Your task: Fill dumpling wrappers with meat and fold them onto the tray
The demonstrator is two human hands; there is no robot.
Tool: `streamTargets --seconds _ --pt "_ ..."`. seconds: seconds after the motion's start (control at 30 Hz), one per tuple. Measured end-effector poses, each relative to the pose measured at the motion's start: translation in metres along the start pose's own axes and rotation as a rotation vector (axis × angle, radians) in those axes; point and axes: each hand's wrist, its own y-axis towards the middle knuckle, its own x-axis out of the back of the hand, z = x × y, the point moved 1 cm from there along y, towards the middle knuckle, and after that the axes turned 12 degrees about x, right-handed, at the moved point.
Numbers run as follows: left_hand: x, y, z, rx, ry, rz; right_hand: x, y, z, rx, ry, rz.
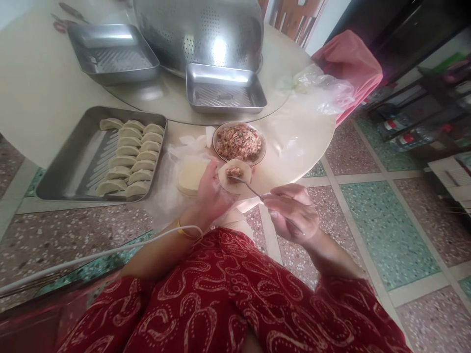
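Observation:
My left hand [214,193] is closed around a round dumpling wrapper [223,172], holding it up near the table's front edge. On the wrapper sits a small lump of meat filling [234,171]. A thin metal spoon [252,189] is gripped in my right hand [292,213], its tip touching that filling. Just behind the wrapper stands a bowl [264,149] heaped with minced filling flecked with green. Left of my left hand lies a stack of wrappers [189,175] on crumpled clear plastic [165,184].
A metal tray [69,162] at left holds two rows of folded dumplings [125,150]. Farther back are two more metal trays [114,54] [224,88] and a large perforated metal basin [198,29]. A pink bag [353,63] hangs at the table's right edge. A white cable [110,251] crosses my left forearm.

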Motion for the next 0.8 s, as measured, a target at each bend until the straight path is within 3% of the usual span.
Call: streamTargets --seconds 0.27,0.43,0.53,0.63,0.8 --pt "-0.004 -0.004 0.002 0.014 -0.011 0.010 -0.003 -0.002 0.002 0.003 0.025 0.022" --pt "-0.002 -0.003 0.001 0.003 -0.019 0.029 0.001 -0.003 -0.001 -0.029 0.054 -0.066" --pt "-0.001 -0.003 0.001 0.002 -0.014 0.031 0.005 -0.005 -0.001 -0.051 0.098 -0.040" --pt "0.000 -0.003 0.001 0.004 -0.001 0.047 0.006 -0.008 -0.003 -0.049 0.051 -0.001" --pt "-0.002 -0.003 0.002 0.001 0.020 0.052 0.006 -0.005 -0.007 -0.032 0.015 -0.063"
